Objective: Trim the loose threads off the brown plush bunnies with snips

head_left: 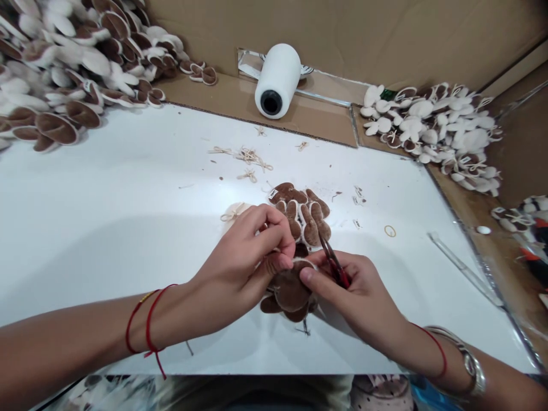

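Observation:
A small brown plush piece with a white edge [292, 290] is held up over the white table. My right hand [349, 291] has its thumb on the plush piece's face, and small red-handled scissors [334, 260] are tucked in its fingers, blades pointing up and away. My left hand [257, 251] pinches with thumb and forefinger at the plush piece's upper edge; what lies between those fingertips is too small to tell. Just beyond the hands lie several brown plush pieces [317, 222]. A cream piece with a bow [234, 216] lies partly behind my left hand.
Loose cord bows [248, 155] lie farther back. A white thread cone [279, 80] rests on the cardboard ledge. Plush pieces are heaped at the back left [85, 63] and back right [432, 125]. Small labels [358, 197], a rubber band [390, 230] and a clear strip [464, 268] lie right.

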Available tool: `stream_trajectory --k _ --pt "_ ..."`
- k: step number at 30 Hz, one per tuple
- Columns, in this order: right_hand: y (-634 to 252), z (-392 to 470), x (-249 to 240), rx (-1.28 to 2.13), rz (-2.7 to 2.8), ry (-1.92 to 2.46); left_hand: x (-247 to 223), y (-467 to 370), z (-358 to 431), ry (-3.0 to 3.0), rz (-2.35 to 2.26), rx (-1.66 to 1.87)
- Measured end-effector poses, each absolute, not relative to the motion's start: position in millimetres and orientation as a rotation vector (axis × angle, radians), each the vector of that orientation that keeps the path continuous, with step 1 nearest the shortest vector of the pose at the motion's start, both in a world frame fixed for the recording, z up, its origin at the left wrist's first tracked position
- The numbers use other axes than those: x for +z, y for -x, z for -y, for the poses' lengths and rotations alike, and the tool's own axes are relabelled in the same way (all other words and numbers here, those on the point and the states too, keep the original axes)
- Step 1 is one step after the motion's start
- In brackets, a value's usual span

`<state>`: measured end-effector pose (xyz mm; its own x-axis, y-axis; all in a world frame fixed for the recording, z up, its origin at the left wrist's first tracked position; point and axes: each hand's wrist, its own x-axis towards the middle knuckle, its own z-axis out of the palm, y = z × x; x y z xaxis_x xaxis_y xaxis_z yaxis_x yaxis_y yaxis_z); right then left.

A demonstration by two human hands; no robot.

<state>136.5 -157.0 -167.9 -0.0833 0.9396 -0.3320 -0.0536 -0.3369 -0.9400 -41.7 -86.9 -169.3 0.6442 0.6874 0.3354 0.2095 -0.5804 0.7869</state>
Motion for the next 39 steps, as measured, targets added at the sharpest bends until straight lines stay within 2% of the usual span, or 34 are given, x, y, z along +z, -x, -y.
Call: stream_trajectory --k 14,23,30,35,39 --pt "-138.1 153.9 -162.4 1.443 0.992 1.502 -172.1 42.3 90.6 -1.936 -0.632 0.736" --pt "-137.8 153.2 -160.2 1.409 0.964 1.462 -160.4 40.6 90.8 -2.02 -0.689 0.685" --pt "-140.6 155.5 -159.7 1.33 1.11 1.481 -164.9 37.7 86.5 -1.591 -0.681 0.583" --pt "-140.4 157.6 -159.7 1.134 1.37 1.454 -166.4 38.2 85.8 -1.249 -0.644 0.491" --pt "-140.6 158.5 -160.3 1.043 1.521 1.419 -164.3 39.3 88.1 -1.275 -0.689 0.457"
